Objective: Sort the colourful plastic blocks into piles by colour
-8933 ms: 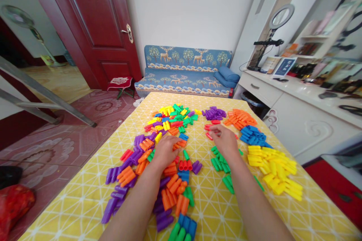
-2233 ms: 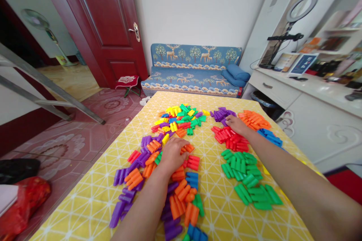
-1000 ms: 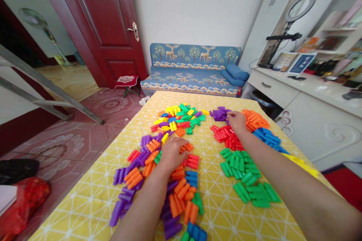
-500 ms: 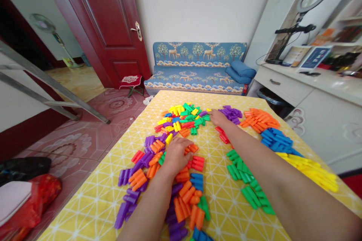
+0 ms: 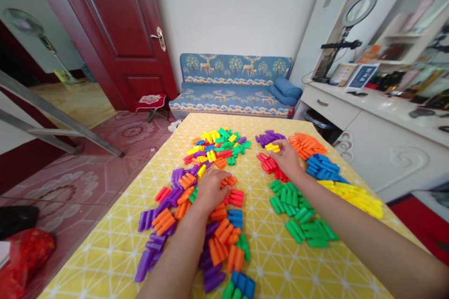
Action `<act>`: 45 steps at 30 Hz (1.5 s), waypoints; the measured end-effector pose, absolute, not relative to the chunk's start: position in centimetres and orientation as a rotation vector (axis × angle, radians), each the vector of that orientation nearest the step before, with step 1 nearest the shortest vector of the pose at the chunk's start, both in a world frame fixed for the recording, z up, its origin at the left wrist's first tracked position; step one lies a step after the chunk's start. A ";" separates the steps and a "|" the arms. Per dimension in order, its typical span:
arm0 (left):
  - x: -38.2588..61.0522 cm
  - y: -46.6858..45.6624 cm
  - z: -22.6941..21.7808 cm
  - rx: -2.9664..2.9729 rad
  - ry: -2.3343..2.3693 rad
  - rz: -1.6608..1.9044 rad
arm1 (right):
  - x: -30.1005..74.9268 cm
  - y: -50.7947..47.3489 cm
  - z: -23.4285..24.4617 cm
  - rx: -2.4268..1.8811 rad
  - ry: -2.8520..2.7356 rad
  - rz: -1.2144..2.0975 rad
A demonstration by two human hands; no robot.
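My right hand (image 5: 288,159) pinches a yellow plastic building block (image 5: 272,148) between thumb and fingers, over the gap between the purple blocks (image 5: 268,138) and the red blocks (image 5: 268,163). On the mixed heap at the left, my left hand (image 5: 211,189) lies with curved fingers and thumb apart, beside an orange block (image 5: 230,180). Around it are purple, orange, red, blue and green bullet-shaped blocks joined in short rows. At the heap's far end are more mixed blocks, among them green ones (image 5: 224,134). My left palm hides some blocks.
Sorted heaps of orange (image 5: 307,145), blue (image 5: 322,167), yellow (image 5: 354,196) and green blocks (image 5: 294,203) line the right side of the yellow tablecloth (image 5: 115,238). A blue sofa (image 5: 231,88) stands beyond the table, and a white cabinet (image 5: 382,135) at the right.
My right hand has moved right from the far mixed heap, bringing a yellow block to the purple and red heaps. My left hand keeps its place on the heap. The view has shifted slightly right.
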State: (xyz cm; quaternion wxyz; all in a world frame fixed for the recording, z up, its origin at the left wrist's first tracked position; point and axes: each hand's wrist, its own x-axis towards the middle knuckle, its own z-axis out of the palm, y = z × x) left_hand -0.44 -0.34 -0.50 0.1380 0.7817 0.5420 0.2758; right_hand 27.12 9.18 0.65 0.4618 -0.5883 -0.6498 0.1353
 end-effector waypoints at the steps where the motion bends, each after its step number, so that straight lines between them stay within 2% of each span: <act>1: -0.4 -0.4 -0.5 2.266 1.568 0.797 | 28.4 7.7 0.9 -1.425 -1.567 0.353; 5: -0.4 -0.3 -0.5 2.281 1.576 0.796 | 35.1 2.5 2.1 -1.469 -1.463 0.340; 10: -0.4 -0.2 -0.8 2.304 1.574 0.806 | 43.7 -1.8 2.4 -1.807 -1.374 0.247; 13: -0.5 -0.1 -1.0 2.314 1.567 0.811 | 46.2 -3.3 1.6 -1.870 -1.414 0.356; 16: -0.5 -0.1 -1.0 2.308 1.559 0.814 | 46.6 -4.2 0.9 -1.847 -1.483 0.455; 19: -0.5 -0.1 -1.0 2.295 1.565 0.815 | 46.4 -4.5 0.5 -1.837 -1.561 0.386; 24: -0.5 -0.2 -0.9 2.298 1.577 0.810 | 46.0 -4.3 0.7 -1.875 -1.724 0.125; 32: -0.5 -0.3 -0.7 2.287 1.555 0.830 | 40.1 -4.2 3.1 -2.391 -1.927 -0.479; 37: -0.5 -0.4 -0.7 2.270 1.579 0.815 | 39.0 -3.4 4.3 -2.591 -1.928 -0.358; 39: -0.5 -0.5 -0.6 2.270 1.581 0.818 | 38.7 -3.2 4.3 -2.498 -1.912 -0.357; 41: -0.5 -0.5 -0.5 2.271 1.579 0.818 | 37.2 -3.2 4.1 -2.233 -1.949 -0.329; 45: -0.4 -0.5 -0.5 2.266 1.570 0.818 | 29.8 -4.2 2.6 -1.589 -2.075 0.109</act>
